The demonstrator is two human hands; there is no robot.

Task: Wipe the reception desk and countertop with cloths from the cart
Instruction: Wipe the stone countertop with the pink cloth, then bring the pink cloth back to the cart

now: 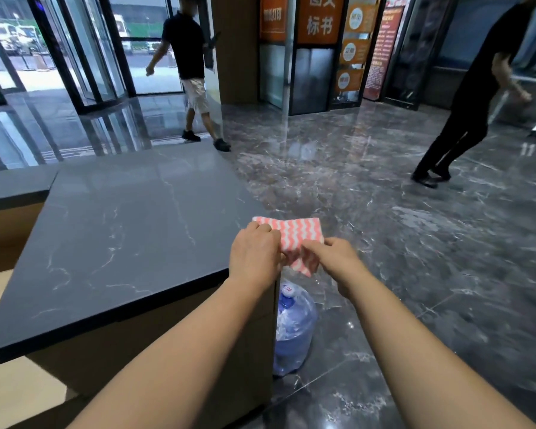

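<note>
Right now the cloth (292,237) hangs at the desk (130,236) corner, between my hands. Left hand (254,253) and right hand (338,262) both pinch it, fingers curled.

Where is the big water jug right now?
Head view, lower middle: the jug stands on the floor beside the desk's right end, directly below the cloth.

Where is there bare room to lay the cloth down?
The countertop is bare from its far edge to its near edge. Only the near right corner is crowded: left hand and right hand grip the cloth there.
</note>
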